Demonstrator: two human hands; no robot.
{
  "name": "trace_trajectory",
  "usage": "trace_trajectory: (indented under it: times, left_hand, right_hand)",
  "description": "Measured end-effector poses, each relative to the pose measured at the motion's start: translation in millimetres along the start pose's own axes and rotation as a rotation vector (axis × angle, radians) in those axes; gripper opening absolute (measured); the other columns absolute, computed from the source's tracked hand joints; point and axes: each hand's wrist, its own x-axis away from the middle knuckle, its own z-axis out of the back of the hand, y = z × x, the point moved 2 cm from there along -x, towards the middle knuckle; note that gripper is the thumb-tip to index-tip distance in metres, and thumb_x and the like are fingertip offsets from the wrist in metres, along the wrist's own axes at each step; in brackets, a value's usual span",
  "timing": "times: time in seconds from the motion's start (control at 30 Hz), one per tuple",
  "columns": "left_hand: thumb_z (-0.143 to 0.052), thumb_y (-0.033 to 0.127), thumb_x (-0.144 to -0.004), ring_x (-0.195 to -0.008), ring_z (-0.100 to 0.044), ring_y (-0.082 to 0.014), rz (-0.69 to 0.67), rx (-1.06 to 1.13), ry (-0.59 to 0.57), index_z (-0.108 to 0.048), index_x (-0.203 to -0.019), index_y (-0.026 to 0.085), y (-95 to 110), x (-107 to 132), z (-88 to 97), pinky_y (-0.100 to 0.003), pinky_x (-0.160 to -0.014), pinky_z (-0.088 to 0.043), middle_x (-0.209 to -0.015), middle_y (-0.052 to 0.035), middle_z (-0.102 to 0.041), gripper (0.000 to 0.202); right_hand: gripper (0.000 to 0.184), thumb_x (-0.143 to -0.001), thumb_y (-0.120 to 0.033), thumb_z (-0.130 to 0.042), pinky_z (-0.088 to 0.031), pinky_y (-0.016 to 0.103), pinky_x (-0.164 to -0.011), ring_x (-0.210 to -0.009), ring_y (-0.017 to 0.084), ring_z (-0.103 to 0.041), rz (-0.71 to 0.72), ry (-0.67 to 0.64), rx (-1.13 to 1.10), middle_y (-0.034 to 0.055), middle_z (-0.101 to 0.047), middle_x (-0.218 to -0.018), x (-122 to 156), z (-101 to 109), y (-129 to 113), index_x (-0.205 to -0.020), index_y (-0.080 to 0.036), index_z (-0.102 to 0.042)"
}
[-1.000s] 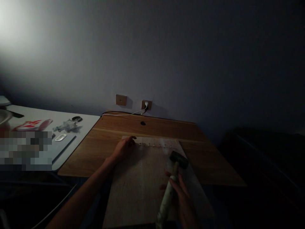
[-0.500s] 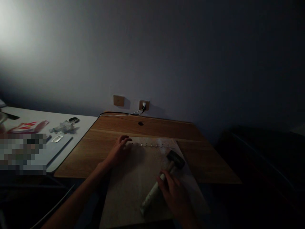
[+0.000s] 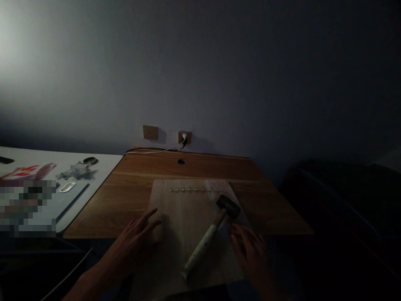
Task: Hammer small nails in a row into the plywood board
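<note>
A pale wooden board point(image 3: 175, 246) lies on the brown table and juts past its front edge. Several nails point(image 3: 196, 189) stand in a row across the board's far part. On the board rests a mallet point(image 3: 202, 246), its dark head to the upper right and its light wrapped handle slanting toward me. My left hand point(image 3: 139, 232) is at the board's left edge, thumb and finger apart, with nothing in it. My right hand point(image 3: 249, 246) is by the board's right edge, just right of the mallet and apart from it; its fingers are extended and hold nothing.
The brown table point(image 3: 275, 209) meets the wall, where a plug sits in a socket point(image 3: 184, 137) and cables point(image 3: 156, 150) trail left. On the white table point(image 3: 106, 167) lie crumpled plastic point(image 3: 77, 170), a red-and-white packet point(image 3: 28, 171) and a white oval object point(image 3: 67, 187).
My right hand has let go of the mallet and moved right, leaving it on the board. My left hand has drawn back from the nails toward me.
</note>
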Motion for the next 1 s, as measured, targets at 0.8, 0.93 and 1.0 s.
trace_trajectory:
  times: [0.8, 0.93, 1.0]
  left_hand:
    - [-0.044, 0.060, -0.098, -0.146, -0.030, -0.0438, -0.384, 0.070, -0.215, -0.051, -0.140, 0.017, 145.0, -184.8, -92.2, -0.069, -0.112, -0.031, -0.156, -0.0187, -0.040, 0.061]
    - [-0.038, 0.059, -0.101, -0.147, -0.031, -0.0379, -0.475, 0.087, -0.156, -0.052, -0.139, 0.018, 157.0, -179.9, -93.0, -0.064, -0.116, -0.028, -0.154, -0.0154, -0.044, 0.058]
    - [-0.036, 0.060, -0.101, -0.144, -0.036, -0.0352, -0.506, 0.110, -0.143, -0.053, -0.138, 0.020, 162.7, -177.4, -95.6, -0.060, -0.116, -0.029, -0.147, -0.0144, -0.051, 0.057]
  right_hand:
    - [0.052, -0.088, -0.043, -0.037, -0.055, 0.046, -0.094, -0.111, 0.034, -0.070, -0.562, -0.139, 0.209, 0.0205, -0.073, -0.121, 5.4, 59.0, 251.8, -0.118, -0.013, -0.067]
    - [0.056, -0.086, -0.045, -0.039, -0.053, 0.050, -0.093, -0.109, 0.038, -0.068, -0.595, -0.058, 0.345, 0.0252, -0.072, -0.117, 16.5, 64.7, 266.7, -0.118, -0.008, -0.067]
    - [0.052, -0.086, -0.045, -0.040, -0.054, 0.049, -0.088, -0.104, 0.038, -0.070, -0.617, -0.089, 0.368, 0.0247, -0.074, -0.112, 19.3, 64.7, 269.4, -0.112, -0.011, -0.070]
